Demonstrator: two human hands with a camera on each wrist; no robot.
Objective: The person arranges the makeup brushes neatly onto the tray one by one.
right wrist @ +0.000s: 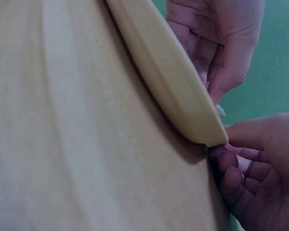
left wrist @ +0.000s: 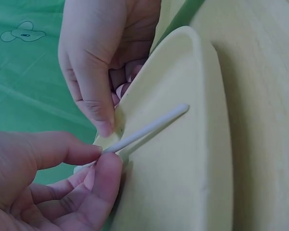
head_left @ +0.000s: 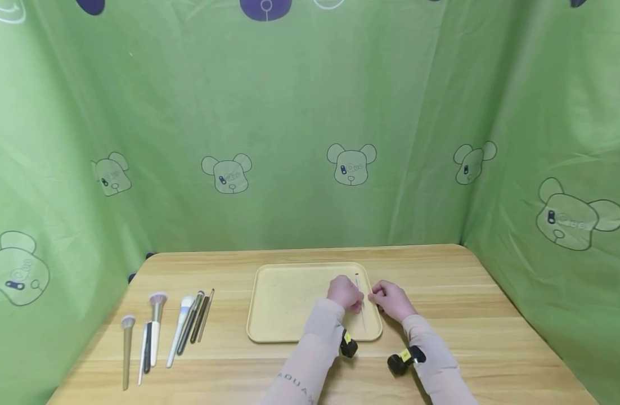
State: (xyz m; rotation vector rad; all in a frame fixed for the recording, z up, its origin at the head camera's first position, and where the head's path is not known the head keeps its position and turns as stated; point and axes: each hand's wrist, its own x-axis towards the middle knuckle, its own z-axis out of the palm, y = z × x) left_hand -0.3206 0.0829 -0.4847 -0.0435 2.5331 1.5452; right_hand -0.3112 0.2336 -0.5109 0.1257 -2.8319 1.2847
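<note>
Over the right part of a pale yellow tray (head_left: 290,304), my left hand (head_left: 344,291) pinches a thin makeup brush between thumb and fingertips. The white handle (left wrist: 154,126) of this brush slants across the tray floor in the left wrist view. Its small dark tip (head_left: 357,275) points toward the far rim in the head view. At the tray's right edge, my right hand (head_left: 392,300) grips the rim, with a digit over the top and curled fingers (right wrist: 231,179) against the outer side.
Several other makeup brushes lie in a loose group on the wooden table (head_left: 229,371) to the left, among them a fluffy one with a white handle (head_left: 155,343) and a gold-handled one (head_left: 126,360). Green curtains (head_left: 290,219) with bear prints surround the table's back and sides.
</note>
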